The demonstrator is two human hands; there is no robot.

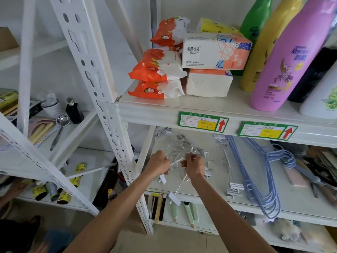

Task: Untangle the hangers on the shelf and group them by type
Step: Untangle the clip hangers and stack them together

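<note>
A tangle of clear and white clip hangers lies on the middle shelf at its left end. My left hand and my right hand both grip parts of this tangle near the shelf's front, a few centimetres apart. One white clip dangles below the shelf's front edge. To the right lies a single white clip hanger, apart from the tangle. Further right, a bundle of blue wire hangers lies stacked together, hooks pointing right.
The shelf above holds tissue packs and shampoo bottles. A white slotted upright stands just left of my hands. Scissors and brushes crowd the shelf's right end. The left rack holds a ladle and small tubes.
</note>
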